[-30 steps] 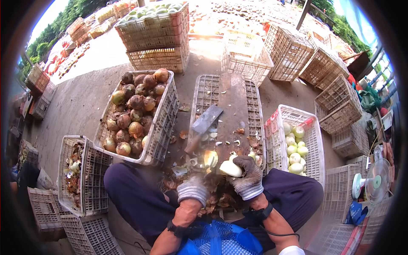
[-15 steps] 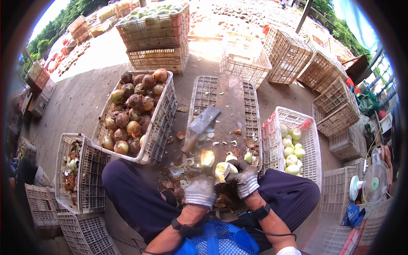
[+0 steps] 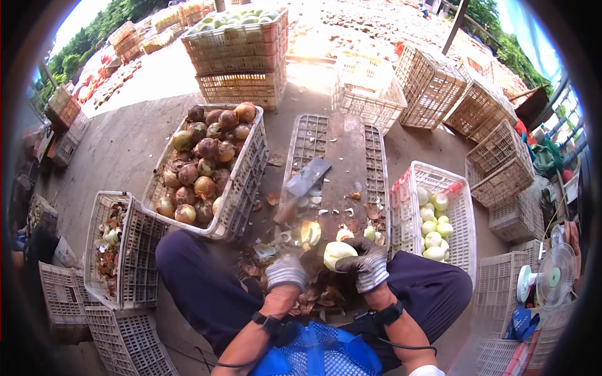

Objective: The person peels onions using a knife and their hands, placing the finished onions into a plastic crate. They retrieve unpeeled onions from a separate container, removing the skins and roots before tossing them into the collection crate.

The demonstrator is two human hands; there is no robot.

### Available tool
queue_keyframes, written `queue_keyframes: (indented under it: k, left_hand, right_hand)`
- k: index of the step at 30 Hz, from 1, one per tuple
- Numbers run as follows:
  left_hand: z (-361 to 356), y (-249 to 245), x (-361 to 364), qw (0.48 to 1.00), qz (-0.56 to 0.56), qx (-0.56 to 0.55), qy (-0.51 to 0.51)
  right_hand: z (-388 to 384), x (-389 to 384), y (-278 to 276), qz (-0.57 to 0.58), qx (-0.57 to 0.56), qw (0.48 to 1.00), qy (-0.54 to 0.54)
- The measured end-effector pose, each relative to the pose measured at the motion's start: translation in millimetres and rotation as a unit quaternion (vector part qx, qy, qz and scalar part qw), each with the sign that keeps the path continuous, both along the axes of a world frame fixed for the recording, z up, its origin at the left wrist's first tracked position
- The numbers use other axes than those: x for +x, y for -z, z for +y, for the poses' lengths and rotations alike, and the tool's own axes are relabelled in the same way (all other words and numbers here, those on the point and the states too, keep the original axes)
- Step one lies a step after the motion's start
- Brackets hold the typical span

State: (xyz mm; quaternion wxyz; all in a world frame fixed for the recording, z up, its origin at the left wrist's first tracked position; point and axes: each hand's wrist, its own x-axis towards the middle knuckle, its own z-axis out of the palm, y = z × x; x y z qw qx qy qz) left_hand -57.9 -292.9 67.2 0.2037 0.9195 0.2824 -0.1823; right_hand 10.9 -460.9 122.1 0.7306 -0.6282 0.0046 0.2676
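A pale, peeled onion [image 3: 339, 255] sits in my right hand [image 3: 369, 263], the dark gloved fingers wrapped round its right side. My left hand [image 3: 287, 273], in a glove with a striped cuff, is apart from the onion on its left; its dark fingers are blurred, and I cannot tell whether they hold anything. Just beyond my left hand lies a pale onion piece [image 3: 310, 232] on the board [image 3: 348, 163]. Further up, a cleaver [image 3: 308, 177] lies flat with its handle towards me. Loose peels [image 3: 323, 299] are scattered below my hands.
Brown unpeeled onions [image 3: 204, 166] fill a crate [image 3: 246, 172] at the left. To the right, a crate [image 3: 463, 216] holds peeled onions [image 3: 434, 229]. Another crate [image 3: 139, 263] holds peelings. Stacked crates [image 3: 241, 62] stand behind, and a small fan [image 3: 552, 276] at far right.
My left hand has drawn left, away from the onion. My right hand has turned the onion so a smooth rounded side shows. The view has shifted slightly.
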Motion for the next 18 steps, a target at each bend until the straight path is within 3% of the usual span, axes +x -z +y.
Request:
queue_keyframes:
  k: [4, 7, 8, 13, 15, 16, 18]
  left_hand:
    - [-2, -21, -10, 0.997, -0.061, -0.036, -0.011]
    - [-12, -28, -22, 0.977, -0.199, -0.016, 0.067]
    - [-16, -24, -28, 0.952, -0.291, 0.009, 0.094]
    - [-25, -40, -16, 0.987, -0.136, -0.01, 0.09]
    - [-24, -42, -14, 0.991, -0.111, -0.001, 0.076]
    - [-19, -36, -7, 0.999, -0.025, -0.012, 0.042]
    - [-5, -23, -2, 0.999, 0.041, -0.027, -0.003]
  right_hand:
    - [-6, 12, 9, 0.032, 0.017, 0.999, 0.015]
    - [-8, 9, 17, 0.05, 0.015, 0.999, 0.008]
    - [-10, 9, 26, 0.012, -0.005, 1.0, -0.012]
    - [-8, 5, 26, -0.172, -0.152, 0.972, -0.047]
    - [-6, 0, 31, -0.098, -0.12, 0.988, -0.015]
    - [-5, -2, 32, -0.062, -0.104, 0.993, 0.001]
    - [-4, 1, 25, -0.092, -0.1, 0.99, -0.029]
